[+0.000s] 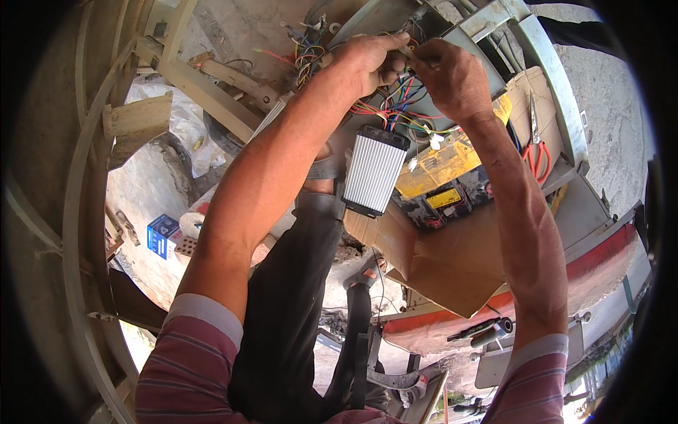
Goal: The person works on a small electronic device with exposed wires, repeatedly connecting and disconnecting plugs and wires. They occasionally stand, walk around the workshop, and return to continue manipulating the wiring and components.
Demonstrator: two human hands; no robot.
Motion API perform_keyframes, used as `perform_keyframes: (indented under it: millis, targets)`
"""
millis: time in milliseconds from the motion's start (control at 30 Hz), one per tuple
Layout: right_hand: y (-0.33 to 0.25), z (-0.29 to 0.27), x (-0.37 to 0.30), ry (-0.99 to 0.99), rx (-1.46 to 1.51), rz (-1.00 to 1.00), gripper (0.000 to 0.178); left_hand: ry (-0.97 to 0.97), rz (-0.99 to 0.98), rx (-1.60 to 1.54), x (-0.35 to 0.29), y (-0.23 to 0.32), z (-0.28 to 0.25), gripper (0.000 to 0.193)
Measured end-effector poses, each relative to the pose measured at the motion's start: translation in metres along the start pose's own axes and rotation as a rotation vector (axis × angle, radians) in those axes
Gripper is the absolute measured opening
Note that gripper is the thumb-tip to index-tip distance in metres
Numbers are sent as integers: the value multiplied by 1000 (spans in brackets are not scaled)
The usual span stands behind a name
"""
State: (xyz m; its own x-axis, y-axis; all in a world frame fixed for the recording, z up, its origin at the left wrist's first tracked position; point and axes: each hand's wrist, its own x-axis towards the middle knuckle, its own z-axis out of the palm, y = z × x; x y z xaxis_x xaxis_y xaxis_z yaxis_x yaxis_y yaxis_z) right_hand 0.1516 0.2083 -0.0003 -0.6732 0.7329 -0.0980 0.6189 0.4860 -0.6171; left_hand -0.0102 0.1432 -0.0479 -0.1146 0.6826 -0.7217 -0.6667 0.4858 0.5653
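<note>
Both my hands meet at the top middle, above a bundle of coloured wires [395, 106]. My left hand [371, 62] has its fingers closed on a wire, thumb toward the right. Against it, my right hand [455, 76] pinches a wire too, knuckles up; the exact spot between the fingertips is partly hidden. Below them lies a silver finned controller box [376, 171], with the red, blue, green and yellow wires running out of its upper end. Another tangle of wires [307, 53] sits left of my left hand.
Right of the controller are a dusty yellow cover [441, 166] and a black battery [452, 201]. Scissors with red-orange handles [538, 159] lie on cardboard [526, 95]. An opened cardboard flap [452, 265] hangs below. A metal frame [554, 78] edges the right; a blue box [164, 237] stands lower left.
</note>
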Motion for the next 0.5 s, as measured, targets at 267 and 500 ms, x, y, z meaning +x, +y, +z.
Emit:
perform_keyframes:
  millis: [267,500]
  targets:
    - [6,10,-4,101,39,-84,20,26,-11,30,-3,1,2,19]
    - [6,11,-2,57,182,84,23,-25,-3,37,1,2,-1,17]
